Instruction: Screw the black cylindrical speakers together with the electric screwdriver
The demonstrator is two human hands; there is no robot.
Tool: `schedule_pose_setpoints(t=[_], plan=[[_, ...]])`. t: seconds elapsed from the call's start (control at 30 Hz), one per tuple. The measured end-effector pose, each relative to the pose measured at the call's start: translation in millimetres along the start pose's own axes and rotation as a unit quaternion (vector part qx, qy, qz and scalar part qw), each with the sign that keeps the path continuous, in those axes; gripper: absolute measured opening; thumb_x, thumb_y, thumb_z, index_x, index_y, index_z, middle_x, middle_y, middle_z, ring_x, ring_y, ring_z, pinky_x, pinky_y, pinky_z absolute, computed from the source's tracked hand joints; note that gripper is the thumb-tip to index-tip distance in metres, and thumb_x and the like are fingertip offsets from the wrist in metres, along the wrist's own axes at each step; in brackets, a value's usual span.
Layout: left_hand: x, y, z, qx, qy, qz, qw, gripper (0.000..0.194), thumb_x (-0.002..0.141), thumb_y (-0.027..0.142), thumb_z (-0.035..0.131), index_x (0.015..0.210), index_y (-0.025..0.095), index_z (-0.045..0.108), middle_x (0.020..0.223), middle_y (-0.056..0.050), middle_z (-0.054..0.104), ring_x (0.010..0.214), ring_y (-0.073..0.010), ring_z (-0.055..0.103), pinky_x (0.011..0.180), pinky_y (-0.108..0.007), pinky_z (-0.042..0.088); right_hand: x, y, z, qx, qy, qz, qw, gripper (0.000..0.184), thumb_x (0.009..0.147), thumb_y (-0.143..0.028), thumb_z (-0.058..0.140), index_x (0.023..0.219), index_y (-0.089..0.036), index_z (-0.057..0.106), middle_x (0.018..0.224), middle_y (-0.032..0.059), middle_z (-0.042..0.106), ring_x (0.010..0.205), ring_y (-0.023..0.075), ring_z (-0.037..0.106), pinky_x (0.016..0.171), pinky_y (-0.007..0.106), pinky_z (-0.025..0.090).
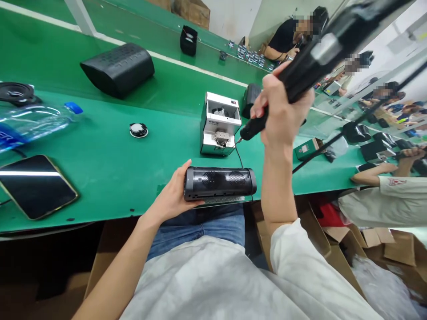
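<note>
My left hand [174,192] is closed around the left end of a black speaker [220,182] with perforated patches on its glossy upper face. The speaker lies at the front edge of the green bench. My right hand [283,104] is wrapped round a black electric screwdriver [312,66], raised and slanting down to the left. The screwdriver's tip is by the front right corner of a white screw feeder [220,122]; whether they touch I cannot tell. A thin dark cable runs down from there behind the speaker.
On the green bench [106,142] are a small round speaker part [138,130], a phone [38,186], a plastic bottle [36,122] and a black housing [118,69]. A small green box [308,149] stands right. Several people work beyond; cardboard boxes [400,249] sit below right.
</note>
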State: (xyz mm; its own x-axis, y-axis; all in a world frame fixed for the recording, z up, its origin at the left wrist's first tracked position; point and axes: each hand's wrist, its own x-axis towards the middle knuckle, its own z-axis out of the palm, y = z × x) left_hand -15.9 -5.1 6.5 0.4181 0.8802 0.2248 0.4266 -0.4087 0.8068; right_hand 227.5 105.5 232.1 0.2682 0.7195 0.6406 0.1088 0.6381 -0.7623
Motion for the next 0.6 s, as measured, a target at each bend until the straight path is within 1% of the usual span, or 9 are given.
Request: schedule_pose_setpoints(t=[0.07,0.13,0.2,0.27,0.33,0.4,0.47,0.5,0.6], plan=[[0.2,-0.7,-0.4,0.004,0.001,0.007,1.0,0.131,0.086,0.044,0.097,0.183,0.032,0.009,0.177,-0.021,0.043,0.162,-0.0438,0.051,0.132,-0.06,0.049,-14.7,-34.1,-11.0,0.023,0.015,-0.01,1.0,0.021,0.08,-0.043,0.083,0.087,-0.037,0.064,0.059,-0.0094,0.045,0.045,0.0134,0.038,0.046,0.035,0.034],[0.5,-1.3,-0.9,0.001,0.003,0.007,1.0,0.133,0.085,0.048,0.097,0.183,0.03,0.01,0.178,-0.021,0.042,0.164,-0.044,0.049,0.134,-0.06,0.046,-30.3,-71.6,-22.8,0.078,0.043,-0.02,0.996,0.014,0.077,-0.028,0.08,0.083,-0.034,0.068,0.058,-0.0092,0.038,0.043,0.0114,0.033,0.042,0.034,0.028],[1.0,-1.9,-1.3,-0.005,0.003,-0.001,1.0,0.134,0.084,0.052,0.097,0.183,0.029,0.011,0.178,-0.021,0.043,0.163,-0.0444,0.05,0.134,-0.061,0.046,-45.4,-104.3,-34.6,0.089,0.034,-0.001,0.995,0.019,0.075,-0.02,0.08,0.073,-0.031,0.065,0.057,-0.0084,0.033,0.041,0.0103,0.03,0.038,0.033,0.026],[1.5,-2.2,-1.5,-0.008,0.002,-0.014,1.0,0.134,0.082,0.054,0.097,0.183,0.028,0.011,0.176,-0.021,0.046,0.161,-0.0452,0.053,0.133,-0.063,0.046,-59.1,-125.1,-44.9,0.06,0.01,0.024,0.998,0.028,0.078,-0.017,0.081,0.068,-0.03,0.059,0.055,-0.0081,0.034,0.039,0.01,0.029,0.036,0.032,0.029],[1.8,-2.0,-1.7,-0.008,-0.001,-0.027,1.0,0.135,0.082,0.056,0.095,0.183,0.027,0.011,0.173,-0.022,0.049,0.159,-0.0457,0.055,0.132,-0.064,0.047,-71.0,-131.5,-51.7,0.047,-0.008,0.018,0.999,0.028,0.078,-0.015,0.081,0.072,-0.029,0.058,0.054,-0.0097,0.038,0.037,0.01,0.031,0.035,0.03,0.032],[2.0,-0.9,-1.8,-0.008,-0.002,-0.035,0.999,0.136,0.081,0.058,0.095,0.183,0.025,0.01,0.17,-0.022,0.052,0.156,-0.0457,0.058,0.131,-0.064,0.047,-80.4,-127.3,-53.7,0.072,0.002,-0.032,0.997,0.024,0.077,-0.014,0.08,0.08,-0.028,0.06,0.053,-0.0127,0.038,0.033,0.0091,0.03,0.032,0.028,0.029],[2.4,0.7,-1.8,-0.006,-0.002,-0.04,0.999,0.138,0.08,0.059,0.094,0.183,0.023,0.01,0.168,-0.022,0.054,0.154,-0.0453,0.059,0.131,-0.064,0.048,-87.6,-119.3,-52.4,0.074,-0.001,-0.058,0.996,0.025,0.079,-0.015,0.079,0.086,-0.027,0.059,0.054,-0.0139,0.037,0.033,0.0086,0.031,0.031,0.026,0.028],[2.6,1.3,-1.9,-0.004,-0.002,-0.043,0.999,0.138,0.08,0.06,0.094,0.183,0.023,0.01,0.167,-0.022,0.055,0.154,-0.0451,0.06,0.131,-0.063,0.048,-90.7,-115.5,-51.4,0.07,0.001,-0.058,0.996,0.025,0.082,-0.014,0.079,0.088,-0.027,0.058,0.056,-0.0136,0.037,0.034,0.0082,0.032,0.032,0.025,0.028],[3.7,0.5,-2.2,0.006,0.002,-0.05,0.999,0.137,0.08,0.06,0.094,0.183,0.025,0.011,0.168,-0.021,0.055,0.154,-0.0446,0.06,0.13,-0.062,0.049,-99.2,-104.9,-51.0,0.057,-0.024,-0.037,0.997,0.026,0.09,-0.017,0.081,0.092,-0.027,0.058,0.063,-0.0107,0.041,0.038,0.0077,0.036,0.037,0.025,0.035]])
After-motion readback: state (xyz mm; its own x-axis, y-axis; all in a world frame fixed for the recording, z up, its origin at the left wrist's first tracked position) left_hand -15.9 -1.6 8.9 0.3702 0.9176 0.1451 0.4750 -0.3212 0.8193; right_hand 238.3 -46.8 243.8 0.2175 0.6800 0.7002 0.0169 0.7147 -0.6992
